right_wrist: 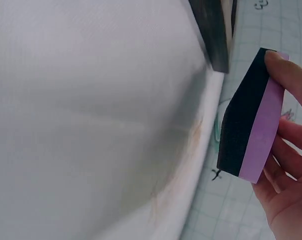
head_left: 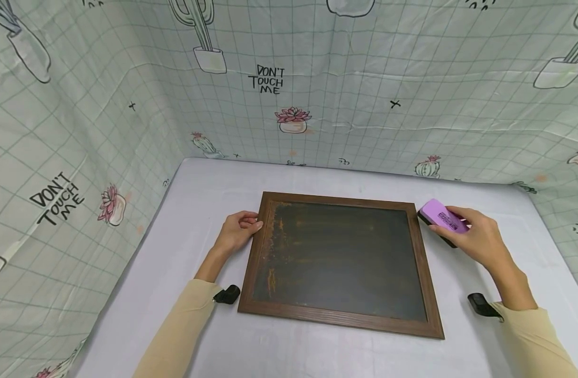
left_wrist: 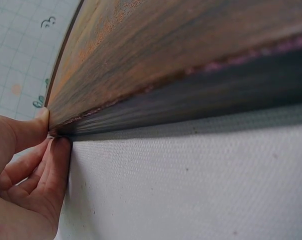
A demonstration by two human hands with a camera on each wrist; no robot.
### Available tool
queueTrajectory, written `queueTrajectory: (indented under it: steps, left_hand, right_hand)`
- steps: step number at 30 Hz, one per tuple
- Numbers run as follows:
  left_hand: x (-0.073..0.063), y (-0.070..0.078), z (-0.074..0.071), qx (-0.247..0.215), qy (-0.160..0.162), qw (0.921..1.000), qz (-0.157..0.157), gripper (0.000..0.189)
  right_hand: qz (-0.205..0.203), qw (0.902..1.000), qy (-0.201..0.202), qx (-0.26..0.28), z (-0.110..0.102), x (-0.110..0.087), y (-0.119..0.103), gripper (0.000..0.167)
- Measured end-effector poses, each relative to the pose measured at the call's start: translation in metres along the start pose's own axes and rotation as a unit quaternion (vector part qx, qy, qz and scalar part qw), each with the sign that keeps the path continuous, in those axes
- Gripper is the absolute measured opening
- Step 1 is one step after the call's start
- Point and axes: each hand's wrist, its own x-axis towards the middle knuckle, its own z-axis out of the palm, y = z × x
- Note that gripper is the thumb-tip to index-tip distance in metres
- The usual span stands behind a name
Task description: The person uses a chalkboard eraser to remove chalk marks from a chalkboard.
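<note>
A chalkboard (head_left: 341, 262) with a brown wooden frame lies on the white table, orange chalk smears along its left side and fainter streaks across the top. My left hand (head_left: 236, 231) pinches the frame's left edge near the upper corner; in the left wrist view the thumb (left_wrist: 33, 131) is on the frame and the fingers are bent at its side. Past the board's right edge, my right hand (head_left: 483, 239) holds a purple eraser (head_left: 442, 214) with a black felt underside. The right wrist view shows the eraser (right_wrist: 258, 135) raised off the table, between thumb and fingers.
White cloth covers the table (head_left: 341, 352). Behind and beside it hangs a grid-patterned curtain (head_left: 346, 105) printed with cacti and lettering. A small black device sits at each wrist, the left one (head_left: 227, 295) close to the board's lower left corner.
</note>
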Motion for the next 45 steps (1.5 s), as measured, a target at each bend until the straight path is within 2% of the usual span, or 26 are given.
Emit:
queueTrajectory:
  steps: [8,16,23,36,39,45]
  left_hand:
    - [0.000,0.001,0.001,0.000,0.002,1.0000,0.002,0.036]
    - [0.001,0.002,0.001,0.000,0.004,1.0000,0.004,0.036]
    - [0.002,0.001,0.002,-0.002,0.003,1.0000,0.002,0.036]
    - [0.002,0.000,-0.002,-0.009,-0.008,0.9999,0.007,0.039]
    - [0.002,0.000,-0.005,-0.006,-0.010,0.9998,0.013,0.038]
    - [0.006,0.000,-0.009,0.016,0.013,0.9983,0.055,0.030]
  right_hand:
    - [0.065,0.9975,-0.018,-0.020,-0.009,-0.001,0.020,0.064]
    - [0.099,0.9945,-0.032,-0.008,-0.009,-0.004,0.037,0.064]
    - [0.108,0.9921,-0.061,-0.015,-0.005,-0.005,0.045,0.069]
    - [0.096,0.9933,-0.062,-0.018,0.001,-0.006,0.049,0.074]
    - [0.074,0.9964,-0.039,-0.015,0.002,-0.006,0.050,0.066]
    - [0.012,0.9982,0.058,0.001,-0.001,-0.006,0.047,0.034]
